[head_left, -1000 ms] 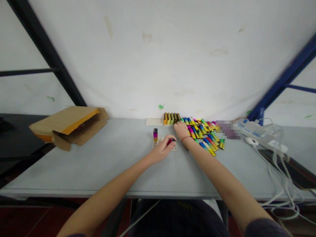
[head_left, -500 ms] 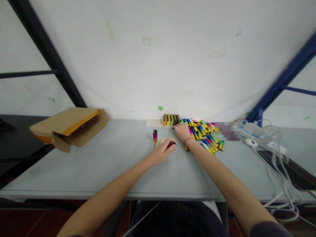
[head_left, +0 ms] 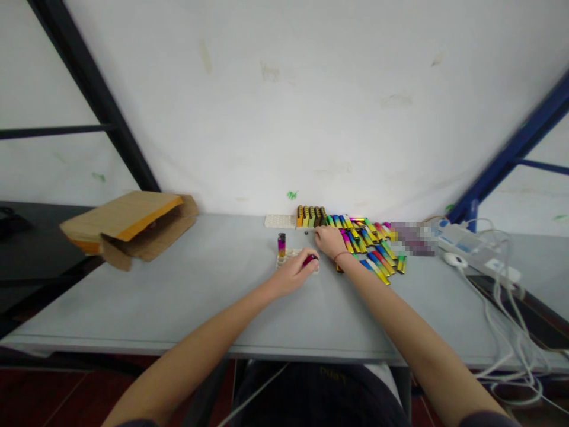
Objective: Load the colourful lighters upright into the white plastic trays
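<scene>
My left hand (head_left: 291, 275) is closed round a magenta lighter (head_left: 310, 259), over the near white tray (head_left: 292, 253). A purple-and-yellow lighter (head_left: 281, 244) stands upright at the tray's far left corner. My right hand (head_left: 329, 241), fingers curled, is beside loose rainbow-coloured pieces (head_left: 381, 261); cannot tell whether it grips anything. Small dark bit (head_left: 306, 233) just left of its fingertips. Block of upright lighters (head_left: 311, 217) just beyond.
</scene>
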`<state>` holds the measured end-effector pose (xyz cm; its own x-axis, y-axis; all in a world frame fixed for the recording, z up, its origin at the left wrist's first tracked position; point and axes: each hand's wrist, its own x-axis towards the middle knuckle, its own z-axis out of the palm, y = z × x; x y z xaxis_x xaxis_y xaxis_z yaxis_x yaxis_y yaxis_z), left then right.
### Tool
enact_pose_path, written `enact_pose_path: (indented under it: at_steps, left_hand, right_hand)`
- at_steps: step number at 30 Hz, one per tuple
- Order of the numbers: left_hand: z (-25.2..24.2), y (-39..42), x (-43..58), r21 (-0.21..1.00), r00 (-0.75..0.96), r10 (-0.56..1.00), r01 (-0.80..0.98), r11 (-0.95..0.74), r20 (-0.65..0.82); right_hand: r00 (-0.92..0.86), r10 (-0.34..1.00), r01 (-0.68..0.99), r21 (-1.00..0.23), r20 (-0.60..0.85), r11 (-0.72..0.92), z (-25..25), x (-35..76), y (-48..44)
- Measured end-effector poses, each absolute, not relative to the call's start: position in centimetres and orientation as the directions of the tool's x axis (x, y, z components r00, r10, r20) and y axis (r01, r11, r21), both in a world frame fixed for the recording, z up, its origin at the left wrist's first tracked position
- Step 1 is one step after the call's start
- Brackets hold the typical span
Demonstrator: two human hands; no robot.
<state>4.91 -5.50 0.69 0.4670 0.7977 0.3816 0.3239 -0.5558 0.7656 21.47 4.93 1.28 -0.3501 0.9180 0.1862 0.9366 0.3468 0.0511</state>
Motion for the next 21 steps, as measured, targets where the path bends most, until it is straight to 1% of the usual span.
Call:
enact_pose_path:
  at_steps: [3, 6, 9, 11, 12, 14, 15, 16, 17, 18, 19, 20, 21]
  left_hand:
    - [0.7, -5.4, 4.9, 0.758, 0.479, 0.791, 0.327, -0.564, 0.382]
    - [0.7, -5.4, 5.0, 0.75, 0.482, 0.786, 0.333, -0.572, 0.386]
    - [0.8, -5.5, 4.9, 0.743, 0.474, 0.789, 0.343, -0.575, 0.391]
    - [0.9, -5.6, 4.9, 0.739, 0.469, 0.787, 0.343, -0.58, 0.4]
    - [0.9, -5.6, 4.9, 0.737, 0.467, 0.786, 0.341, -0.583, 0.405]
    - [1.0, -5.6, 4.8, 0.735, 0.46, 0.787, 0.343, -0.584, 0.411]
    - [1.0, -5.6, 4.8, 0.735, 0.455, 0.79, 0.347, -0.583, 0.411]
    - [1.0, -5.6, 4.8, 0.735, 0.45, 0.792, 0.349, -0.581, 0.412]
    - [1.0, -5.6, 4.8, 0.735, 0.447, 0.793, 0.35, -0.581, 0.414]
    - [1.0, -5.6, 4.9, 0.732, 0.446, 0.792, 0.35, -0.584, 0.418]
    - [1.0, -5.6, 4.9, 0.728, 0.448, 0.788, 0.35, -0.589, 0.423]
    - [1.0, -5.6, 5.0, 0.721, 0.448, 0.783, 0.352, -0.597, 0.43]
    - [1.0, -5.5, 5.0, 0.712, 0.45, 0.779, 0.355, -0.605, 0.437]
  right_hand:
    - [-0.403, 0.898, 0.914, 0.02, 0.179, 0.406, 1.5, 20.9, 5.1]
    - [-0.473, 0.872, 0.881, 0.042, 0.13, 0.471, 1.5, 20.0, 5.5]
    - [-0.469, 0.878, 0.883, 0.036, 0.098, 0.468, 1.4, 19.2, 6.0]
    - [-0.45, 0.887, 0.891, -0.018, 0.102, 0.454, 1.6, 19.3, 6.1]
    - [-0.431, 0.894, 0.895, -0.069, 0.122, 0.441, 1.7, 19.6, 5.9]
    - [-0.371, 0.904, 0.873, -0.253, 0.212, 0.417, 2.1, 20.6, 4.9]
    - [-0.325, 0.904, 0.825, -0.385, 0.276, 0.414, 2.3, 21.3, 4.0]
    - [-0.289, 0.892, 0.73, -0.524, 0.346, 0.44, 2.5, 22.0, 2.8]
    - [-0.267, 0.875, 0.608, -0.634, 0.403, 0.478, 2.8, 22.7, 1.4]
    - [-0.278, 0.853, 0.49, -0.698, 0.442, 0.522, 3.0, 23.4, -0.1]
    - [-0.29, 0.831, 0.406, -0.725, 0.475, 0.557, 3.3, 24.0, -1.7]
    - [-0.294, 0.808, 0.365, -0.722, 0.51, 0.588, 3.6, 24.5, -3.2]
    - [-0.297, 0.784, 0.361, -0.696, 0.546, 0.621, 3.8, 24.9, -4.7]
